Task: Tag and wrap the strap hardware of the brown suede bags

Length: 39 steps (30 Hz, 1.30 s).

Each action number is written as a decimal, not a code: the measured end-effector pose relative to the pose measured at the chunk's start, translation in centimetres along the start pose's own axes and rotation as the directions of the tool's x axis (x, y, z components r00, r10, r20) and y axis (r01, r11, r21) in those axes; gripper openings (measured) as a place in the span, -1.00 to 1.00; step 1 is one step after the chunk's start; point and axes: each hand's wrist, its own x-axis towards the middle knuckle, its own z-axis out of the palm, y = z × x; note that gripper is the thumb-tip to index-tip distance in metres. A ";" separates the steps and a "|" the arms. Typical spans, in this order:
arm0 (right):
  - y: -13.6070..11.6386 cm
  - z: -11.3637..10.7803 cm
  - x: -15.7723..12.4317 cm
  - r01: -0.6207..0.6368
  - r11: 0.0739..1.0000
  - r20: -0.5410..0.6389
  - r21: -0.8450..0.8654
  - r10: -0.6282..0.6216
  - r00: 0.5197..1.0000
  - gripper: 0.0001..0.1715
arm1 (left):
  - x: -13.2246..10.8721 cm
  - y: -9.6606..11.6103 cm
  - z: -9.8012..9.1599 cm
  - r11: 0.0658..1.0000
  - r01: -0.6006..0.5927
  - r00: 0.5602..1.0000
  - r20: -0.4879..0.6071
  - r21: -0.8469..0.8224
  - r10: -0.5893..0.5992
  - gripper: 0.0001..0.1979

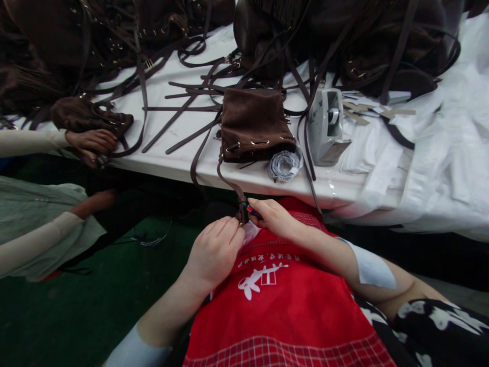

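A brown suede drawstring bag (pixel 256 120) with gold eyelets lies on the table right in front of me. From its left side a thin brown strap (pixel 231 184) hangs over the edge, down to both hands. My left hand (pixel 216 252) is closed around the strap's lower end, close to a buckle or loop. Against that same spot, my right hand (pixel 273 218) pinches a small red and dark object (pixel 253 211); its kind is mostly hidden by the fingers. The two hands nearly meet above the red apron (pixel 282 306).
A rolled grey strip (pixel 284 165) and a tape dispenser (pixel 324 127) stand beside the bag. Brown bags and loose straps (pixel 191 114) crowd the back of the white table (pixel 171 168). At left, a co-worker's hand (pixel 93 145) rests on another brown bag (pixel 91 114). White sheets lie right.
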 end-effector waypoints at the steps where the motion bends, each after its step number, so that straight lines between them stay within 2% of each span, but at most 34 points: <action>1: 0.0 0.0 0.0 -0.002 1.000 0.001 -0.004 0.002 1.000 -0.46 | 0.0 0.0 0.0 1.000 0.002 1.000 0.001 -0.001 -0.002 -0.79; 7: 0.4 0.0 -0.2 -0.059 0.995 0.029 0.086 0.057 0.998 -0.37 | 0.0 0.0 0.1 1.000 -0.001 1.000 -0.005 -0.019 0.001 -0.80; 11: 0.2 -0.2 -0.9 -0.118 0.980 0.062 0.163 0.109 0.992 -0.28 | -0.1 -0.1 -0.3 0.982 0.099 0.995 -0.004 -0.162 -0.101 -0.84; 14: 0.0 -0.3 -1.5 -0.094 0.983 0.073 0.160 0.083 0.994 -0.27 | 0.0 -0.2 -0.6 0.953 0.156 0.987 0.008 -0.261 -0.159 -0.85; 19: 0.2 -0.2 -1.7 -0.091 0.988 0.090 0.122 0.080 0.993 -0.32 | 0.2 0.0 -0.6 0.987 0.098 0.995 -0.017 -0.129 -0.101 -0.82; 25: 0.7 0.1 -1.5 -0.078 0.994 0.099 0.076 0.070 0.993 -0.58 | 0.3 0.1 -0.3 0.999 0.028 1.000 -0.003 -0.023 -0.028 -0.81; 30: 0.5 0.2 -1.5 -0.114 0.989 0.129 0.098 0.101 0.986 -0.51 | 0.1 0.1 0.0 0.999 0.016 1.000 0.019 -0.037 -0.016 -0.84; 35: 0.3 0.1 -1.6 -0.173 0.976 0.152 0.132 0.153 0.977 -0.33 | 0.0 0.0 0.1 0.998 0.026 0.999 0.032 -0.049 -0.025 -0.85; 39: 0.7 0.2 -1.6 -0.174 0.979 0.125 0.108 0.160 0.979 -0.48 | 0.0 0.0 0.1 0.999 0.015 1.000 0.019 -0.032 -0.014 -0.85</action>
